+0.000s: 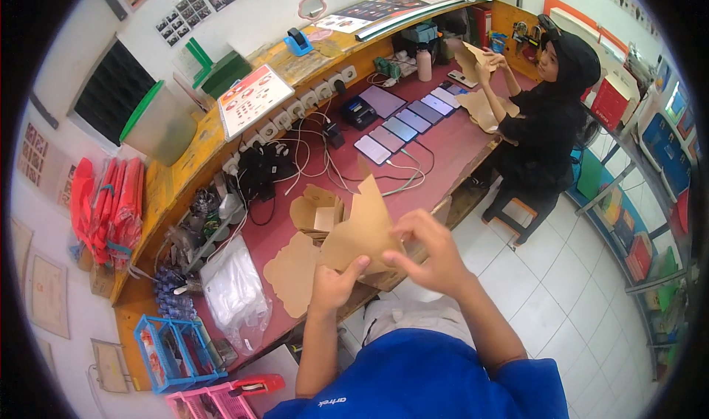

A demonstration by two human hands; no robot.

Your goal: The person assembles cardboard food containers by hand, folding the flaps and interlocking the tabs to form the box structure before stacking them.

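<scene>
Left hand (336, 283) grasping brown cardboard (357, 236) by its lower edge, right hand (434, 252) at its right edge, grip unclear.

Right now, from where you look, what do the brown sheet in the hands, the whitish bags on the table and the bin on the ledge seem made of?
Sheet: probably thin cardboard; plain, matte, stiff-looking with crisp edges.
Bags: likely thin plastic film; glossy, wrinkled and partly see-through.
Bin: perhaps rigid plastic, given its cloudy, smooth walls.
</scene>
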